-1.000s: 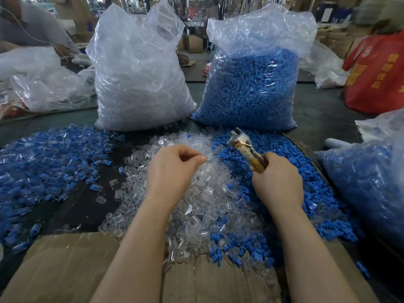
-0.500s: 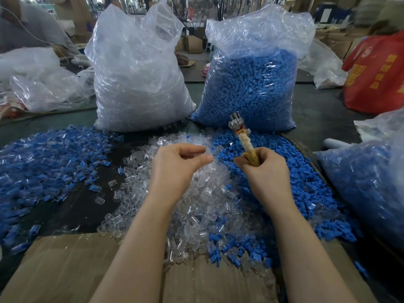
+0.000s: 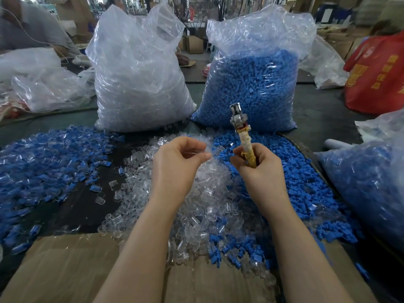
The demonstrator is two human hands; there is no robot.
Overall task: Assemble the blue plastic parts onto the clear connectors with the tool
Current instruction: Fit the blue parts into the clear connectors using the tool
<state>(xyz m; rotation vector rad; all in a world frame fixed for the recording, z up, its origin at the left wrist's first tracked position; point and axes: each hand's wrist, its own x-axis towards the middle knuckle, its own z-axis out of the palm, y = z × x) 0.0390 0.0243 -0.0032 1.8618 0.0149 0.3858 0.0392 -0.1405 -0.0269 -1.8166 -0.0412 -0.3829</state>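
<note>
Left hand [image 3: 177, 162] pinches a tiny, slippery-looking clear connector [image 3: 207, 149], right hand [image 3: 260, 169] at 3 o'clock grips the tool [image 3: 241, 132] low on its wrapped handle.

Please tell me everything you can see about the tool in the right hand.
The tool is a slim stick with a shiny metal head at the top and a handle wrapped in yellowish-white tape or cord, with a bit of red at the neck. It stands nearly upright, head pointing away from the person. The right hand grips its lower handle, hiding the bottom end. Nothing else touches it; it is raised above the loose blue parts.
</note>
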